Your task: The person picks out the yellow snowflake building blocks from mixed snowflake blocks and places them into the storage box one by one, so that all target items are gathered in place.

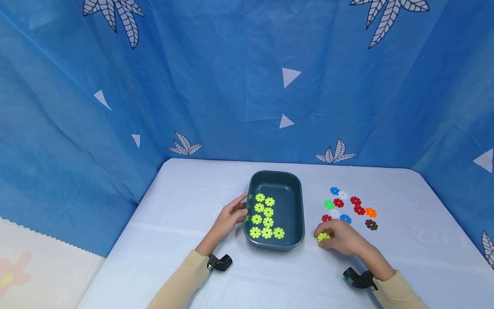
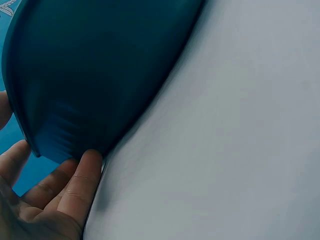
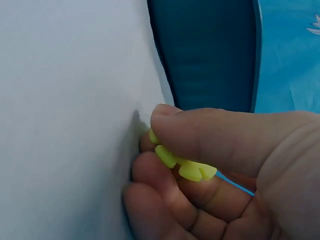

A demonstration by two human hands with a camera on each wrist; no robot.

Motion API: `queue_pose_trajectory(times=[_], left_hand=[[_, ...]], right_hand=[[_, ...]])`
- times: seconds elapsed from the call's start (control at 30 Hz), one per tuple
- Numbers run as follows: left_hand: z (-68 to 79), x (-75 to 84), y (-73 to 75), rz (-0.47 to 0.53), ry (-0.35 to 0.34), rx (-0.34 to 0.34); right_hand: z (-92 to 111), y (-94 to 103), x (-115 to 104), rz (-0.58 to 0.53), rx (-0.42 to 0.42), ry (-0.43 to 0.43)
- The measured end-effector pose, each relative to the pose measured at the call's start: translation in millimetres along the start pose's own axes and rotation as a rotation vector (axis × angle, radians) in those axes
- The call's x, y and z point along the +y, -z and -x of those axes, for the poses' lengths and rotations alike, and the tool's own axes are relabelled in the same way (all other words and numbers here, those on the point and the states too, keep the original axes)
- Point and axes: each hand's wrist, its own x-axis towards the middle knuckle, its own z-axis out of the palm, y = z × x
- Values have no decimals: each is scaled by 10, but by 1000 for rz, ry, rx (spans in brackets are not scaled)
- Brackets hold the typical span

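Note:
In the head view, my right hand (image 1: 341, 237) pinches a yellow-green notched plastic disc (image 1: 323, 236) between thumb and fingers, low over the table to the right of a dark teal bin (image 1: 297, 193). The right wrist view shows the thumb lying across this disc (image 3: 190, 170), hiding part of it. My left hand (image 1: 230, 216) rests its fingers against the bin's left side. In the left wrist view, fingertips (image 2: 90, 159) touch the outer wall of the bin (image 2: 100, 75). Several yellow-green discs (image 1: 267, 232) lie flat on the bin's floor, mostly toward its left and near side.
Right of the bin lies a loose group of notched discs: red (image 1: 355, 201), blue (image 1: 345, 219), white (image 1: 342, 195), green (image 1: 329, 204), orange (image 1: 371, 212) and brown (image 1: 372, 225). A white cloth covers the table (image 1: 200, 189). Blue patterned curtains (image 1: 231, 86) stand behind and beside it.

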Motion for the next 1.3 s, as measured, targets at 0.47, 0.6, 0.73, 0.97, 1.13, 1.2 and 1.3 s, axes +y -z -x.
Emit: queue_pose_trajectory(times=[0.47,0.6,0.73,0.97,1.13,1.2,1.3], left_hand=[[-24,-29,15,13,3,-9],[-22,-24,12,13,2,-5],[-18,-24,11,11,3,-5],[-26,-37,10,20,2,-12],[-20,-27,5,26,-3,-12],[-13,-19,2,23,-7,-10],[-6,-13,-1,20,-9,-8]], right_hand=[[54,160,118,-308,-105,-36],[61,192,115,-356,-126,-32],[71,203,120,-367,-130,-33],[63,226,166,-372,-117,-80],[54,247,181,-368,-101,-89],[49,252,173,-360,-85,-95],[40,256,146,-334,-45,-125]])
